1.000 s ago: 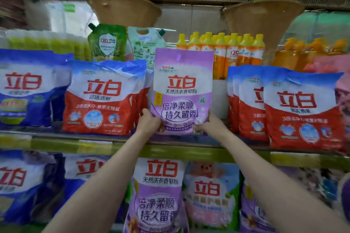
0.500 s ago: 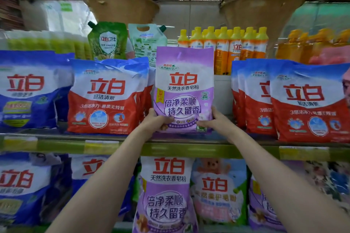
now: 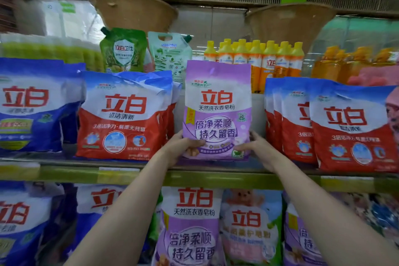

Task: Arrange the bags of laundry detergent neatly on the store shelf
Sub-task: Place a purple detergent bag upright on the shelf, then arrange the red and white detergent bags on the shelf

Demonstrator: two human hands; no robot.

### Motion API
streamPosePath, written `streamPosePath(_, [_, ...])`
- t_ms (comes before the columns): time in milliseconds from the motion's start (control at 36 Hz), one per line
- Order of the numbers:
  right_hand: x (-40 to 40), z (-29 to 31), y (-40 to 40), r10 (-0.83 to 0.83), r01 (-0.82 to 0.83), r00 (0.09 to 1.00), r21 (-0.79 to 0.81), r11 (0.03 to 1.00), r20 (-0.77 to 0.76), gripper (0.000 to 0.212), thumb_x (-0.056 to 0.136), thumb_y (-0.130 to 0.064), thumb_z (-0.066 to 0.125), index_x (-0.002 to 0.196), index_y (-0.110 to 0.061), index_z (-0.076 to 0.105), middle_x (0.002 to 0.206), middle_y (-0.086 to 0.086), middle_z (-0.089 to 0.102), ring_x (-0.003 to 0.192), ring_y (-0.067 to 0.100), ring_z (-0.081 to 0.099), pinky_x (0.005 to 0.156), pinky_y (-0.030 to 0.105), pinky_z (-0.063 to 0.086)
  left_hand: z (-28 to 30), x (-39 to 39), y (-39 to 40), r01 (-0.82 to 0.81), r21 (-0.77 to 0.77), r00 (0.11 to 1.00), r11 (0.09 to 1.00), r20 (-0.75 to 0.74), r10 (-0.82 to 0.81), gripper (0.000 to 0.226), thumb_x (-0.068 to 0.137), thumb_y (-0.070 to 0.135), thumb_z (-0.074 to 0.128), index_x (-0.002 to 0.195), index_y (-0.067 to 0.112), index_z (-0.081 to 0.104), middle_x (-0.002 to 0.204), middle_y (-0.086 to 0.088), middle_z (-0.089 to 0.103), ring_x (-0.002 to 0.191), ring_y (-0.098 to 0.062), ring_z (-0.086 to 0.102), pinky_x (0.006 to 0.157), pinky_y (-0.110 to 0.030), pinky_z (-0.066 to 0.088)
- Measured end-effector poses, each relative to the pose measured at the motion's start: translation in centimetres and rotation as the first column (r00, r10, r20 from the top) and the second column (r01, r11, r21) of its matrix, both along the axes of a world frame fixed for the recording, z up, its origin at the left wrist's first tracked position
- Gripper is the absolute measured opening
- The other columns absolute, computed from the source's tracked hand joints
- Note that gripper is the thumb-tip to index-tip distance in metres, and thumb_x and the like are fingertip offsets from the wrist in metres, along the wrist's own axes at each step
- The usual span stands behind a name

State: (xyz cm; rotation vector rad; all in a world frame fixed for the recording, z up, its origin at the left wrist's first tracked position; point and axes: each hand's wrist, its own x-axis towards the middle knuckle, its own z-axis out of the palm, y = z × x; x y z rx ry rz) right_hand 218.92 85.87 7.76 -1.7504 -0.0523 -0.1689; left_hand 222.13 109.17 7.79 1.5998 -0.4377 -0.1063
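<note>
Purple detergent bag (image 3: pixel 218 110) upright, gripped by left hand (image 3: pixel 180 149), right hand (image 3: pixel 257 147)

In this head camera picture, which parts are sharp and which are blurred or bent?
Head view: the purple bag, held by the left hand and right hand, reads sharply; the blue bag at the left edge is blurred; the shelf edge bows from wide-angle distortion.

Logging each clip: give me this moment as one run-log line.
stage: placing | left hand: holds purple bag lower left | right hand: holds lower right | bag: upright between red bags, over shelf
</note>
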Motion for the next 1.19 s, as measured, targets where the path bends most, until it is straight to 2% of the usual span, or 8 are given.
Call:
streamPosePath(139, [-0.1,0.1,0.2,0.024,-0.023,0.999,-0.021,0.999,0.031,0.062,0.078,0.011,0.064,0.129,-0.020,0.048,0.110,0.002,0.066,0.100,0.022,0.062,0.094,0.039,0.046,-0.1,0.1,0.1,0.007,0.047,0.999,0.999,0.045,-0.009,0.013,0.084,0.008,0.068,0.094,0.009,0.061,0.051,0.005,0.065,0.044,-0.004,0.056,0.047,-0.015,0.047])
streamPosePath(250, [-0.7,0.3,1.1,0.016,-0.013,0.998,-0.055,0.998,0.062,0.052,0.085,0.009,0.059,0.125,-0.021,0.046,0.113,0.000,0.061,0.099,0.013,0.058,0.067,0.010,0.048,-0.6,0.3,-0.3,-0.104,0.050,0.991,0.993,0.092,0.099,0.016,0.080,0.009,0.074,0.091,0.010,0.063,0.051,0.005,0.064,0.043,-0.007,0.055,0.054,-0.024,0.050])
streamPosePath(333, [-1.2,0.5,1.9,-0.065,0.083,0.991,-0.152,0.985,0.119,0.047,0.088,0.006,0.059,0.130,-0.009,0.047,0.121,0.007,0.058,0.108,0.018,0.055,0.085,0.018,0.049,-0.6,0.2,-1.0,-0.232,0.144,0.964,0.962,0.163,0.208,0.018,0.077,0.019,0.077,0.086,0.013,0.063,0.055,0.003,0.065,0.050,-0.012,0.058,0.066,-0.034,0.052])
streamPosePath(389, [-1.6,0.7,2.4,-0.123,0.164,0.981,-0.299,0.940,0.149,0.041,0.089,-0.004,0.061,0.128,-0.008,0.050,0.127,0.011,0.059,0.116,0.025,0.056,0.101,0.035,0.043,0.0,-0.6,-1.5,-0.354,0.249,0.929,0.901,0.208,0.307,0.029,0.076,0.027,0.078,0.088,0.016,0.055,0.079,-0.007,0.070,0.071,-0.022,0.066,0.079,-0.039,0.055])
streamPosePath(472, [-2.8,1.2,2.7,-0.194,0.239,0.971,-0.500,0.832,0.141,0.043,0.090,-0.023,0.062,0.128,-0.006,0.051,0.129,0.013,0.058,0.118,0.031,0.056,0.092,0.034,0.044,0.9,-2.7,-2.3,-0.610,0.413,0.787,0.677,0.421,0.452,0.060,0.074,0.030,0.078,0.114,0.010,0.039,0.124,-0.019,0.050,0.111,-0.037,0.053,0.094,-0.044,0.046])
streamPosePath(583, [-4.2,2.1,2.0,-0.248,0.292,0.956,-0.576,0.764,0.156,0.068,0.086,-0.037,0.066,0.136,-0.001,0.039,0.136,0.015,0.051,0.122,0.030,0.051,0.095,0.033,0.041,1.8,-5.4,-3.5,-0.815,0.299,0.530,0.497,0.733,0.427,0.054,0.077,0.013,0.066,0.120,0.004,0.035,0.126,-0.017,0.036,0.117,-0.033,0.040,0.095,-0.037,0.039])
streamPosePath(778, [-6.8,3.0,-2.7,-0.313,0.399,0.916,-0.652,0.645,0.252,0.065,0.087,-0.030,0.066,0.139,-0.005,0.037,0.140,0.017,0.046,0.128,0.030,0.045,0.103,0.034,0.037,2.2,-6.6,-9.5,-0.574,0.414,0.718,0.707,0.670,0.191,0.036,0.086,0.018,0.058,0.116,0.002,0.047,0.123,-0.017,0.047,0.113,-0.034,0.048,0.093,-0.040,0.040])
streamPosePath(1194, [-13.0,3.8,-22.3,-0.616,0.614,0.762,-0.525,0.590,0.199,0.064,0.081,-0.017,0.070,0.132,0.004,0.038,0.136,0.021,0.046,0.127,0.034,0.044,0.099,0.035,0.038,2.6,-7.8,-26.6,-0.403,0.519,0.855,0.753,0.507,0.108,0.039,0.086,0.034,0.063,0.105,0.000,0.058,0.113,-0.017,0.063,0.107,-0.034,0.057,0.084,-0.036,0.044])
